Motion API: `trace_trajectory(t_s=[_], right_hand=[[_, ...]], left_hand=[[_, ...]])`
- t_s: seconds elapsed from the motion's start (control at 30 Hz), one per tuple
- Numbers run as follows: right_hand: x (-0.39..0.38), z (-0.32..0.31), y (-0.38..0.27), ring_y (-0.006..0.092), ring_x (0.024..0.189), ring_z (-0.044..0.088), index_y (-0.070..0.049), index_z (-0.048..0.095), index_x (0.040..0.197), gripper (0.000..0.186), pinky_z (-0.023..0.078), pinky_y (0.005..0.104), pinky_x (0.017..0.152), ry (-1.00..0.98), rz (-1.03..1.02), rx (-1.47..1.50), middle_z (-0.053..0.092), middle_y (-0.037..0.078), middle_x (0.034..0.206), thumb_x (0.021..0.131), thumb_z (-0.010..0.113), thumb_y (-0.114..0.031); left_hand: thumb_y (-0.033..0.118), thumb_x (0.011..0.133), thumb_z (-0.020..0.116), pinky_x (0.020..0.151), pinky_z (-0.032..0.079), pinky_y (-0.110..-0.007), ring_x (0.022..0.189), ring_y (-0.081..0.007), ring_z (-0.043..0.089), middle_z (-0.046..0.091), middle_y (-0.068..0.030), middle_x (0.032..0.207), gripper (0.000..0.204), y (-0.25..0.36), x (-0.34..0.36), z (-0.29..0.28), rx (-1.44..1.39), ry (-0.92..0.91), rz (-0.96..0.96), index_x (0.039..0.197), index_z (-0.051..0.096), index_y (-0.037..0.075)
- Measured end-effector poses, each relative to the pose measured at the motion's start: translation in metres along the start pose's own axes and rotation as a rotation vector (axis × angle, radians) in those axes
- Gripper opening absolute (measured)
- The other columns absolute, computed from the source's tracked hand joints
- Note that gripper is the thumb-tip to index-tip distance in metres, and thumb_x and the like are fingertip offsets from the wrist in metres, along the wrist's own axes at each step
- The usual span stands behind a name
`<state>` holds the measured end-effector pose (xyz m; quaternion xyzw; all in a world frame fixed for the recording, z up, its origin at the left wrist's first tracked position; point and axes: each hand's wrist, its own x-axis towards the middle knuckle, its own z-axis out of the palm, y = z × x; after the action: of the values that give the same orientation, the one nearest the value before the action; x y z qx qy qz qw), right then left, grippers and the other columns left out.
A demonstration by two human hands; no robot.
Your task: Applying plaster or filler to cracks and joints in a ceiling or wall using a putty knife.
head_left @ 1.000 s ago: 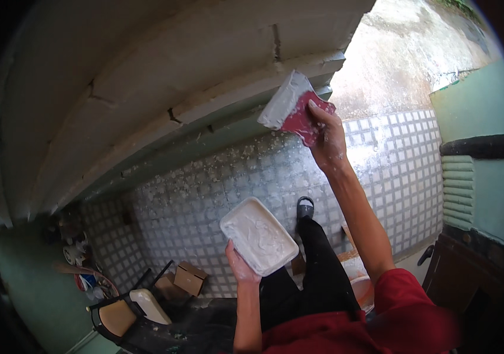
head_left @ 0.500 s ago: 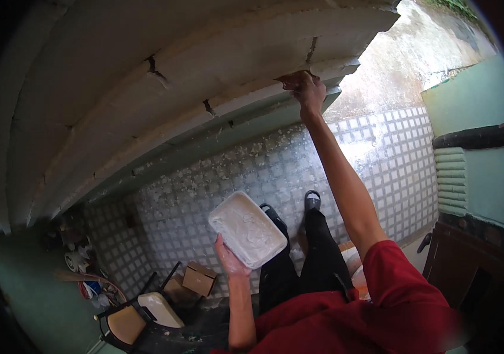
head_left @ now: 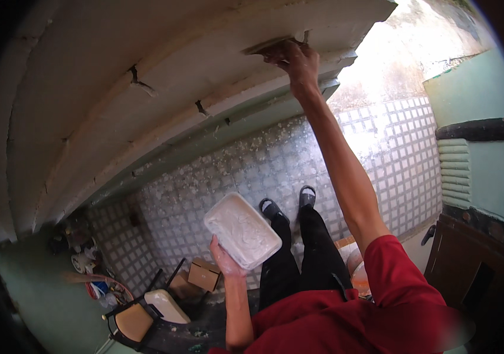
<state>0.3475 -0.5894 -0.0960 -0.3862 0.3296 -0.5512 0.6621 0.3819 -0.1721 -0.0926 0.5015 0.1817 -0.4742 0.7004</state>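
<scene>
A rectangular white tray [head_left: 213, 227] rests in my left hand [head_left: 225, 258], its fingers round the near side. White putty [head_left: 246, 230] is spread inside it. My right arm reaches far up and forward. At its end, my right hand [head_left: 298, 64] grips a thin, flat scraper [head_left: 262, 46], laid against the pale stepped wall surface [head_left: 205, 53]. Just beyond the fingers, a short dark crack [head_left: 306, 36] shows in that surface. Other cracks run to the left of the hand. How the scraper is shaped under the fingers is hidden.
Chairs [head_left: 132, 323] and a cardboard box [head_left: 203, 274] stand at lower left, near a basket of odds and ends [head_left: 107, 289]. An orange-and-white bucket [head_left: 358, 274] is close by my right leg. Tiled floor [head_left: 187, 177] lies below; a brown door [head_left: 461, 265] is at right.
My right hand has moved up and slightly left with the scraper, from a lower ledge onto the band above. The tray stays in my left hand, shifted slightly left in view.
</scene>
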Motion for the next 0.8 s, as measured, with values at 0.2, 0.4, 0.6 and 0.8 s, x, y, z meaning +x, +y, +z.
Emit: trace_trajectory(t_s=[0.2, 0.4, 0.6, 0.8], right_hand=[[-0.009, -0.067, 0.052, 0.0210, 0.064, 0.069, 0.009, 0.067, 0.085, 0.030, 0.058, 0.0306, 0.060, 0.137, 0.083, -0.331, 0.071, 0.017, 0.078, 0.090, 0.045, -0.012], [0.015, -0.017, 0.044, 0.0240, 0.068, 0.071, 0.012, 0.064, 0.090, 0.028, 0.061, 0.0329, 0.062, 0.192, 0.105, -0.277, 0.071, 0.018, 0.081, 0.091, 0.046, -0.008], [-0.050, -0.033, 0.006, 0.0210, 0.069, 0.071, 0.008, 0.063, 0.111, 0.029, 0.058, 0.0333, 0.063, -0.045, -0.079, -0.093, 0.071, 0.021, 0.088, 0.099, 0.050, -0.014], [-0.038, -0.060, 0.042, 0.0272, 0.123, 0.054, -0.012, 0.064, 0.125, 0.035, 0.036, 0.0429, 0.104, 0.182, -0.874, -1.041, 0.065, 0.006, 0.124, 0.089, 0.062, -0.010]], left_hand=[[0.048, 0.093, 0.043, 0.106, 0.040, -0.044, 0.126, -0.0323, 0.049, 0.046, -0.0142, 0.141, 0.067, -0.024, -0.007, 0.013, 0.007, 0.000, -0.015, 0.142, 0.037, 0.003], [0.048, 0.093, 0.042, 0.105, 0.042, -0.044, 0.126, -0.0321, 0.050, 0.046, -0.0141, 0.141, 0.067, -0.030, -0.015, 0.000, -0.002, 0.036, 0.003, 0.142, 0.037, 0.003], [0.047, 0.093, 0.043, 0.104, 0.043, -0.044, 0.124, -0.0325, 0.051, 0.047, -0.0144, 0.140, 0.067, -0.024, -0.021, -0.004, 0.004, 0.111, 0.011, 0.142, 0.036, 0.003], [0.047, 0.092, 0.045, 0.103, 0.043, -0.044, 0.124, -0.0331, 0.051, 0.047, -0.0151, 0.140, 0.067, -0.027, -0.016, -0.022, -0.035, 0.045, 0.000, 0.142, 0.036, 0.003]])
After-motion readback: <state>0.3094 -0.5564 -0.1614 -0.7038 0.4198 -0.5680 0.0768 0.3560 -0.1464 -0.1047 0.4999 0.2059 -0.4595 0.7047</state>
